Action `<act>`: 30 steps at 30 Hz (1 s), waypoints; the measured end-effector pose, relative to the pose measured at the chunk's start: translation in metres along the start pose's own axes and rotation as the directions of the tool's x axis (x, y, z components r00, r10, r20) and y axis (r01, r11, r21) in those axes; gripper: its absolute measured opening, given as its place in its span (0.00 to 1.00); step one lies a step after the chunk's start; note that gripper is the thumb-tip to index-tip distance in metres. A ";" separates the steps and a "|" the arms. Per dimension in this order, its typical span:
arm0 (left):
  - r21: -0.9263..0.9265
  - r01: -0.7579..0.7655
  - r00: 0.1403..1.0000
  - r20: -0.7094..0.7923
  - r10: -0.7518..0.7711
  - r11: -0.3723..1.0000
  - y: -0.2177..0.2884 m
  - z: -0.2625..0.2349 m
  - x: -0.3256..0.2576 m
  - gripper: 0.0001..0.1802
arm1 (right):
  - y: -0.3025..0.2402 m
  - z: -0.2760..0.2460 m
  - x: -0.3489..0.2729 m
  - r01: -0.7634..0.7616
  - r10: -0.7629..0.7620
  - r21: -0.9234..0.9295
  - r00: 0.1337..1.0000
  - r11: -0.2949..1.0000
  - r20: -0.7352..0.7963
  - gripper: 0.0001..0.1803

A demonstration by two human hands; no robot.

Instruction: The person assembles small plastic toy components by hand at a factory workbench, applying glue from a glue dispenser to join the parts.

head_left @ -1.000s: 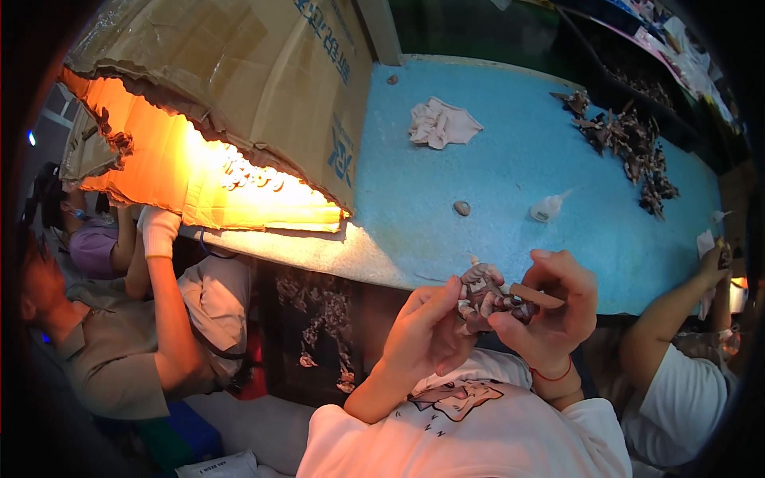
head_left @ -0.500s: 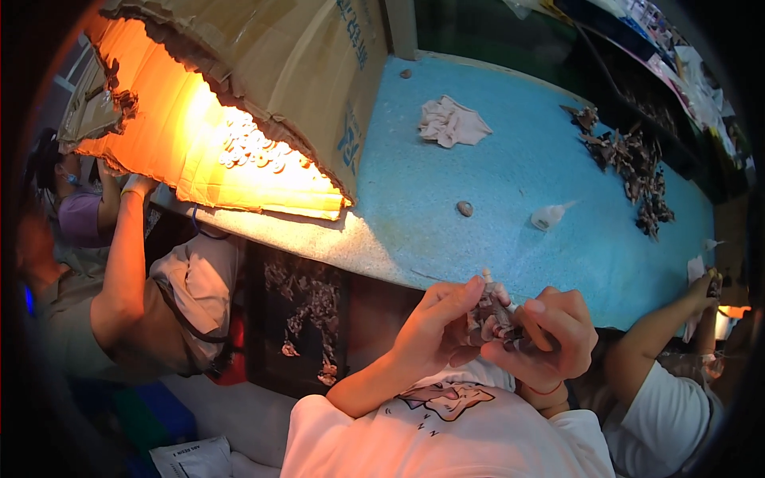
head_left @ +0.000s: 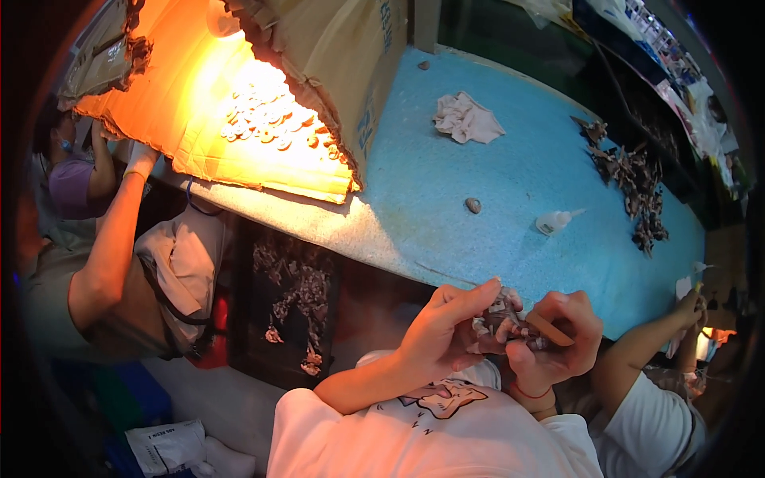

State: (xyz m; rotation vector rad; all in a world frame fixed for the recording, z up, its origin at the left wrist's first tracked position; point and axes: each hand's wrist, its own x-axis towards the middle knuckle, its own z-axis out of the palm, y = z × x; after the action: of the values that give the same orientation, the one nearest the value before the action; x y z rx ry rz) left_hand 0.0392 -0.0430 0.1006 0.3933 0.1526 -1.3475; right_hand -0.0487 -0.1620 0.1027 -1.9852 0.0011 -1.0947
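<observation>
By the near edge of the blue table (head_left: pixel 510 199), the left hand (head_left: pixel 446 334) clamps the small figurine (head_left: pixel 500 320) while the right hand (head_left: pixel 567 358) pinches a flat tan strip (head_left: pixel 550 328) beside it, apparently for surface work; the next stroke calls for steady support.

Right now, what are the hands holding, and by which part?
The left hand holds the figurine by its left side. The right hand, at the figurine's right, has a tan strip; where it grips that is hidden.
</observation>
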 end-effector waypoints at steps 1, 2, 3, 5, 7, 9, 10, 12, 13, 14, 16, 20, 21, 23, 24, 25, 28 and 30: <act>-0.002 0.000 1.000 -0.013 0.000 1.000 0.000 0.001 0.000 0.21 | 0.000 0.001 -0.001 -0.016 0.016 0.016 1.000 1.000 -0.016 0.33; -0.004 -0.001 1.000 -0.025 0.001 1.000 -0.001 0.002 0.000 0.21 | -0.001 0.001 -0.001 -0.015 0.015 0.015 1.000 1.000 -0.007 0.33; -0.009 -0.001 1.000 -0.022 0.000 1.000 0.000 0.002 -0.001 0.21 | -0.001 0.001 -0.001 -0.027 0.028 0.021 1.000 0.999 -0.006 0.33; 0.006 0.025 0.998 -0.054 -0.024 1.000 0.002 0.003 -0.001 0.21 | -0.002 0.002 0.000 -0.039 0.039 0.023 0.999 0.999 0.000 0.32; -0.020 0.035 0.999 -0.031 -0.036 0.999 0.001 0.002 0.000 0.21 | -0.002 0.002 0.001 -0.014 0.014 -0.005 1.000 1.000 0.006 0.32; -0.044 0.043 0.999 -0.009 -0.043 0.998 0.000 0.000 0.000 0.21 | -0.005 0.005 0.002 -0.008 0.008 -0.009 1.000 1.000 0.009 0.31; -0.072 0.055 0.998 0.016 -0.054 0.996 0.001 -0.002 -0.001 0.21 | -0.006 0.005 0.002 -0.002 0.002 -0.007 1.000 1.000 0.009 0.31; -0.098 0.068 0.997 0.044 -0.064 0.993 0.000 -0.003 -0.001 0.20 | -0.009 0.003 0.000 -0.004 0.006 -0.036 0.999 0.999 0.039 0.31; -0.061 0.051 0.999 0.002 -0.051 0.997 -0.002 -0.003 -0.001 0.20 | -0.010 0.002 0.000 -0.008 0.012 -0.065 0.998 0.998 0.065 0.31; -0.022 0.036 0.999 -0.039 -0.037 0.999 -0.002 -0.003 -0.001 0.20 | -0.008 0.002 -0.003 -0.005 0.009 -0.067 0.998 0.998 0.065 0.31; 0.017 0.020 1.000 0.010 -0.020 1.000 -0.001 -0.006 -0.001 0.21 | 0.001 0.005 -0.009 0.183 -0.179 -0.092 0.982 0.979 0.056 0.28; 0.132 -0.071 0.993 0.106 0.057 0.989 -0.002 -0.010 -0.004 0.21 | 0.004 -0.002 -0.011 0.315 -0.296 -0.158 0.946 0.936 0.134 0.25; 0.134 -0.073 0.992 0.109 0.058 0.988 -0.002 -0.013 -0.004 0.21 | 0.005 -0.005 -0.014 0.318 -0.299 -0.159 0.945 0.935 0.134 0.25; 0.229 -0.149 0.969 0.229 0.095 0.962 -0.001 -0.020 -0.005 0.21 | 0.009 -0.010 -0.019 0.302 -0.286 -0.100 0.947 0.948 0.146 0.23; 0.230 -0.148 0.968 0.231 0.094 0.962 0.000 -0.020 -0.005 0.21 | 0.010 -0.010 -0.019 0.303 -0.287 -0.103 0.947 0.947 0.145 0.23; 0.247 -0.180 0.958 0.262 0.113 0.952 0.000 -0.019 -0.005 0.22 | 0.011 -0.010 -0.019 0.346 -0.330 -0.095 0.932 0.933 0.152 0.22; 0.289 -0.244 0.940 0.305 0.153 0.926 0.001 -0.018 -0.006 0.23 | 0.016 -0.008 -0.023 0.396 -0.383 -0.086 0.913 0.914 0.139 0.22; 0.315 -0.277 0.932 0.319 0.173 0.908 0.002 -0.016 -0.007 0.24 | 0.018 -0.006 -0.025 0.405 -0.395 -0.085 0.911 0.910 0.117 0.22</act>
State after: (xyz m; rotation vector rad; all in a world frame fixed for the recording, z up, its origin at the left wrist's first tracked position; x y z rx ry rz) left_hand 0.0413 -0.0305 0.0880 0.4988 -0.3754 -1.1824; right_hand -0.0618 -0.1681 0.0748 -2.1939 -0.4266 -1.2731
